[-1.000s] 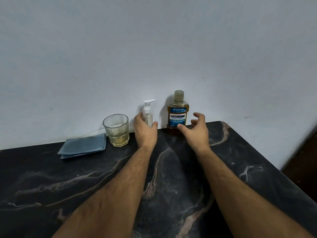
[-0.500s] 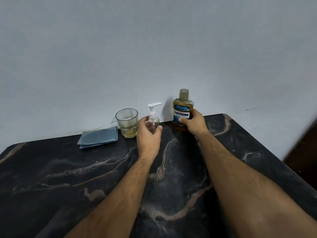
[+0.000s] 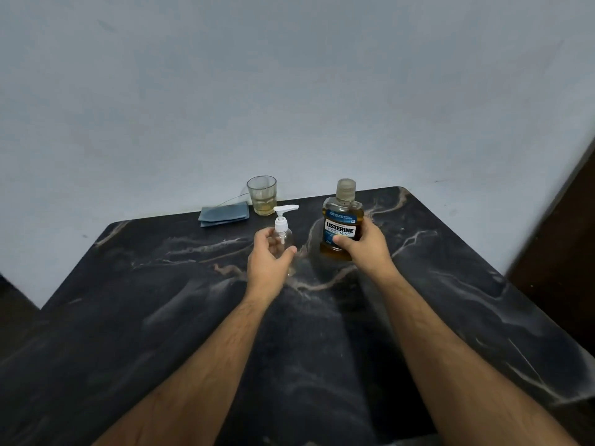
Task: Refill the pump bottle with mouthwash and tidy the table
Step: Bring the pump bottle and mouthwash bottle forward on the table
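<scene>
Fingers [image 3: 267, 235] of the left hand [image 3: 269, 265] wrap the clear pump bottle [image 3: 283, 235]; the right hand [image 3: 365, 247] grips the capped mouthwash bottle [image 3: 342, 220], both upright at mid-counter [image 3: 161, 317]. The small, light pump bottle could tip while its head is unscrewed. A careless pour into its narrow neck would likely spill.

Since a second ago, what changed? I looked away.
The left hand closed on the pump bottle and the right hand on the mouthwash bottle; both bottles came from the wall toward the person. The glass and folded cloth stayed put.
</scene>
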Demonstrator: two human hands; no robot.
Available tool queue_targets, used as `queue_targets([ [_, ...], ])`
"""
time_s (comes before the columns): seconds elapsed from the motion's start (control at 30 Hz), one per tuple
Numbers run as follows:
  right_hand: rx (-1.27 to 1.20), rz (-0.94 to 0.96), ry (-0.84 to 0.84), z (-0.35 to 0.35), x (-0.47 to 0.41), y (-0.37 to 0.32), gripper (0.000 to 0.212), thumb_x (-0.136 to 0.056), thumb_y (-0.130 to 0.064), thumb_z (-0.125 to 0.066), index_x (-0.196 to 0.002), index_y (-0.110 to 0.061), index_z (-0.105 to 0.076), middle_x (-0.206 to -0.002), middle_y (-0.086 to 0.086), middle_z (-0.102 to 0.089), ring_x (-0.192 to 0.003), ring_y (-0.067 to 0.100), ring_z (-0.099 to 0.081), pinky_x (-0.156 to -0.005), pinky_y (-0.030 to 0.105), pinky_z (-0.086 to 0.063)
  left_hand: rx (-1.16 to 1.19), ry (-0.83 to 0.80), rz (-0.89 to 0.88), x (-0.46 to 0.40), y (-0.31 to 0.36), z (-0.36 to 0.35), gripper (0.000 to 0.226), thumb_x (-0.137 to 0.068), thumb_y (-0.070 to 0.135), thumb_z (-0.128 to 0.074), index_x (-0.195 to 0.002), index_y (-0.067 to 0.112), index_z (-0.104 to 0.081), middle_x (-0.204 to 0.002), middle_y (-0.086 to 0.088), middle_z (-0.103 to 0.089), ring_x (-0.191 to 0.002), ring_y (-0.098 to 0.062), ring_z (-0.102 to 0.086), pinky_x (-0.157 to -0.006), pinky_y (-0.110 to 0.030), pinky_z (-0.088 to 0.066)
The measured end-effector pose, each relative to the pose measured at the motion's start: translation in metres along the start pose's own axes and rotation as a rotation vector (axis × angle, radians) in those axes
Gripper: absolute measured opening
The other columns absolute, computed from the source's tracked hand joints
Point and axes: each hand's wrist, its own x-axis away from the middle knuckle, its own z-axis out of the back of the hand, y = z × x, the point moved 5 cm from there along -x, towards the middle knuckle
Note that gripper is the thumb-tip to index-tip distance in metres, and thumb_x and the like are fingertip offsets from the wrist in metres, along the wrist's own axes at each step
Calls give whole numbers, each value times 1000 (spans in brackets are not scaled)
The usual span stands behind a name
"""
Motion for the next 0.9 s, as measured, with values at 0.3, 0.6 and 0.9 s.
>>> queue_targets([
  [0.3, 19, 2, -8, -2, 77, 15, 41, -80, -12, -80, -115, -19, -61, -112, -1, -71, -104, 15, -66, -98, 41, -53, 64, -57, 18, 64, -21, 44, 50, -85, 15, -75, -121, 32, -46, -119, 10, -66, -107, -6, -64, -96, -36, -53],
  [0.6, 57, 21, 39, -3, 98, 20, 42, -80, -12, -79, -117, -19, -61, -117, 1, -70, -106, 12, -65, -100, 39, -51, 60, -27, 27, 76, -37, 67, 54, -84, 14, -76, -130, 21, -48, -118, 7, -67, -105, -7, -65, -93, -31, -53],
  [0.9, 22, 35, 35, -2, 106, 22, 52, -79, -12, -80, -125, -16, -57, -119, -1, -67, -106, 8, -63, -101, 38, -51, 93, -39, 4, 78, -41, 68, 48, -85, 17, -76, -119, 32, -47, -112, 14, -65, -107, -2, -62, -89, -23, -48],
])
